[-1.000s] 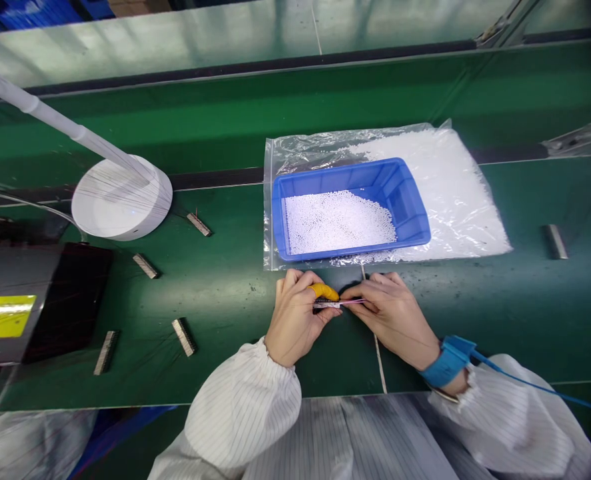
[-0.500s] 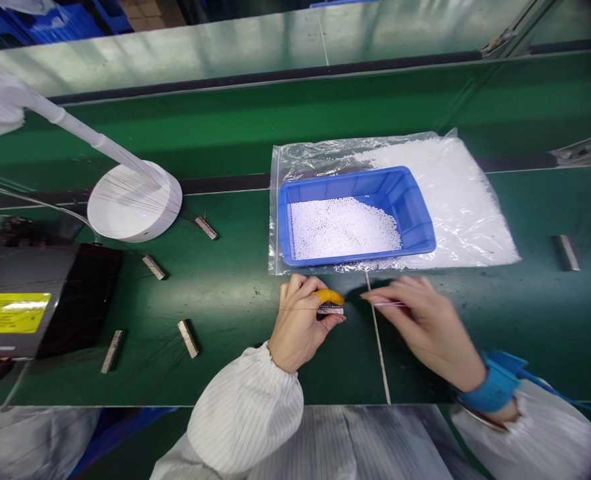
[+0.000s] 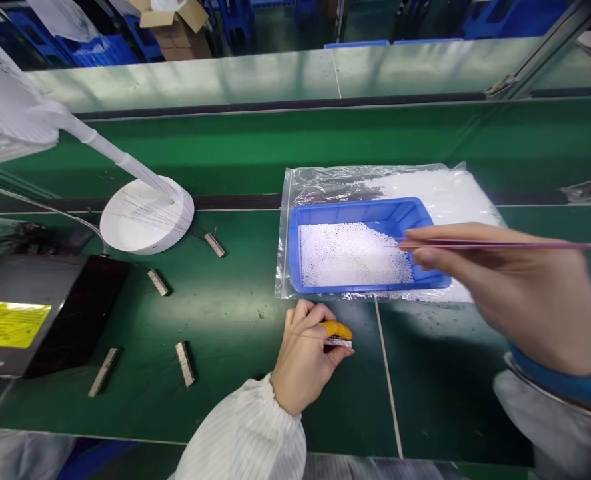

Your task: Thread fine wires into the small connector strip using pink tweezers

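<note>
My left hand (image 3: 308,357) is closed on a small white-and-black connector block (image 3: 338,342), pinched between the thumb and a finger in a yellow finger cot (image 3: 336,329). A thin wire runs across that hand. Pink tweezers (image 3: 505,245) are gripped in my right hand (image 3: 530,287), which is raised over the right end of a blue bin (image 3: 370,289). Their tips point left above small white beads (image 3: 350,257) in the bin; whether they hold a bead is too small to tell. A blue wrist strap (image 3: 565,380) circles my right wrist.
The bin rests on a clear bag (image 3: 455,183) of white beads. Several similar blocks, one of them a block (image 3: 185,363) near my left sleeve, lie left. Behind them stand a white lamp base (image 3: 148,220) with thin wires on it and a black machine (image 3: 75,313).
My right hand with the tweezers has risen and moved right, from beside my left hand to over the bin. My left hand keeps its hold on the block. The camera view has shifted.
</note>
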The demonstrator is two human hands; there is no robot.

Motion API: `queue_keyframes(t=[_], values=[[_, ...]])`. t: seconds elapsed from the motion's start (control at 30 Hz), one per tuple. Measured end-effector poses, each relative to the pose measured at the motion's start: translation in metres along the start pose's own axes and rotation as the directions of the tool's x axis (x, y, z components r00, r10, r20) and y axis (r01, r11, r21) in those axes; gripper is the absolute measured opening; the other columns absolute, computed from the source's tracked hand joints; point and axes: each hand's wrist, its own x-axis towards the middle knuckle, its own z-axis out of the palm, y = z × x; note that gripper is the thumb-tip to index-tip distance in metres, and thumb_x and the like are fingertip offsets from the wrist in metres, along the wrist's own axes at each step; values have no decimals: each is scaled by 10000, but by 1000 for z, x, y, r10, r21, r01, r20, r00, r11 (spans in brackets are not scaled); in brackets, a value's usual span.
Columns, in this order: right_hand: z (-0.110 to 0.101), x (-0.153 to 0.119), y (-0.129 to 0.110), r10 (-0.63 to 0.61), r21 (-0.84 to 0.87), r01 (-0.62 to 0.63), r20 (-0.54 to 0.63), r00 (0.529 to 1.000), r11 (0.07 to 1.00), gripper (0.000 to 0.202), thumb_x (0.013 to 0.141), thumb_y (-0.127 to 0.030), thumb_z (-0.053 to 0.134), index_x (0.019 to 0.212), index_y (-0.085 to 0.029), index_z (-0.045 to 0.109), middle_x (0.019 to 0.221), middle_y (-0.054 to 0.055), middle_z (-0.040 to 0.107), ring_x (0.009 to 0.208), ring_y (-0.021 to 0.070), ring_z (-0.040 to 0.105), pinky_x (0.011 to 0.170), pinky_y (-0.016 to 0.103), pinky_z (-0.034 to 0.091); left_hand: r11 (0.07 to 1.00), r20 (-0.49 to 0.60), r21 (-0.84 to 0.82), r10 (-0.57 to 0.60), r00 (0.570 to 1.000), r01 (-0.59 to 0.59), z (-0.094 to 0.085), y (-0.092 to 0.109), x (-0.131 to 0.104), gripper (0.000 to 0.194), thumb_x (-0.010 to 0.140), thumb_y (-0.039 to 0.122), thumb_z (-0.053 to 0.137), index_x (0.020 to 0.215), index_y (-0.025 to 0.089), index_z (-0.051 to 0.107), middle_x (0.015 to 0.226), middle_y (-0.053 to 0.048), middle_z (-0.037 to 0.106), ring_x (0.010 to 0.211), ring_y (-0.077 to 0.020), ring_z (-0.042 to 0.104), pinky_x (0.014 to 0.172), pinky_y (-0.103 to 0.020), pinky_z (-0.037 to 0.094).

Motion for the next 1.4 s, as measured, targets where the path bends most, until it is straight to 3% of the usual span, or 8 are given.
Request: queue_keyframes(t=[0.07, 0.2, 0.37, 0.63, 1.17, 1.27, 1.4], values=[[16, 13, -8, -94, 8, 93, 49, 994, 996, 208, 819, -385, 627, 944, -236, 704, 970, -43, 675, 882, 52, 641, 747, 176, 548, 1000, -2, 0, 19, 1000, -19, 0, 0, 0, 199, 780, 350, 693, 852, 169, 651, 975, -28, 513, 926, -114, 412, 807, -274, 419], [37, 27, 6, -176, -131, 192, 125, 976, 973, 177, 831, -363, 614, 926, -254, 715, 982, -65, 671, 923, 64, 636, 814, 218, 538, 999, -15, -3, 50, 999, -50, 1, -2, -1, 172, 783, 365, 693, 870, 217, 680, 964, -19, 518, 920, -113, 420, 814, -288, 404], [46, 38, 17, -136, -200, 158, 121, 983, 967, 159, 810, -340, 637, 821, -203, 716, 923, -71, 683, 842, 67, 662, 722, 206, 524, 998, -24, -20, 59, 998, -59, 4, -5, -2, 171, 800, 390, 672, 870, 234, 689, 971, -20, 525, 917, -113, 421, 810, -297, 403], [56, 44, 19, -57, -180, 101, 236, 970, 978, 169, 820, -361, 624, 806, -225, 722, 930, -90, 682, 870, 79, 668, 777, 205, 520, 997, -26, -76, 28, 999, -30, 8, -7, -2, 165, 800, 390, 671, 864, 238, 689, 964, -22, 532, 933, -120, 429, 836, -320, 416], [60, 45, 18, 26, -276, 52, 271, 962, 960, 165, 829, -388, 612, 820, -268, 726, 961, -114, 675, 913, 93, 664, 854, 249, 523, 996, -46, 11, 85, 995, -85, 4, -4, -1, 159, 789, 368, 688, 891, 247, 686, 977, -13, 534, 915, -108, 428, 792, -276, 408], [54, 43, 15, -47, -256, 100, 205, 978, 962, 155, 830, -376, 614, 794, -265, 716, 925, -125, 676, 883, 77, 663, 842, 238, 518, 996, -46, 15, 88, 995, -87, 4, -4, -1, 161, 793, 372, 682, 875, 234, 686, 977, -14, 538, 920, -109, 427, 788, -269, 399], [28, 21, -4, -182, -162, 189, 60, 982, 969, 101, 819, -336, 635, 878, -285, 699, 909, -117, 673, 852, 24, 641, 758, 161, 505, 995, -36, 8, 99, 994, -99, 1, -3, -1, 169, 810, 379, 663, 874, 224, 688, 974, -12, 551, 927, -111, 421, 801, -275, 382]])
